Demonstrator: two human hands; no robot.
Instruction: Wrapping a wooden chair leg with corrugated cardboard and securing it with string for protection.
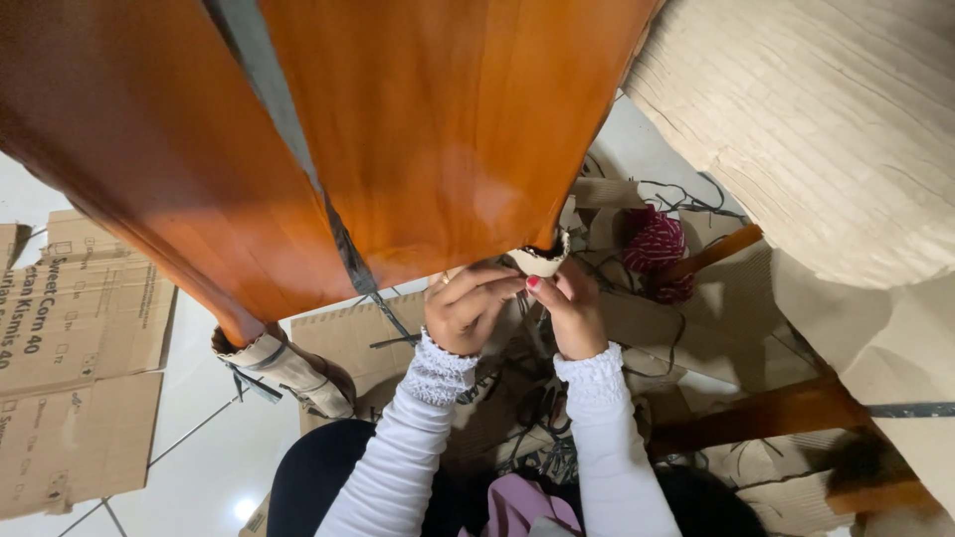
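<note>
View from the head camera, looking down. A large polished wooden panel, crossed by a grey strap, filled the upper field. At its lower corner sat a scrap of pale cardboard wrapping. The left hand had its fingers curled, its grip pressed together just beside that wrapping; what it pinched could not be told. The right hand reached up with its fingertips touching the wrapping's underside, its grip closed on the edge. Both arms wore white sleeves. A second corner of the panel bore a cardboard guard. Flattened cardboard boxes lay on the white floor, and black strap offcuts lay below the hands.
</note>
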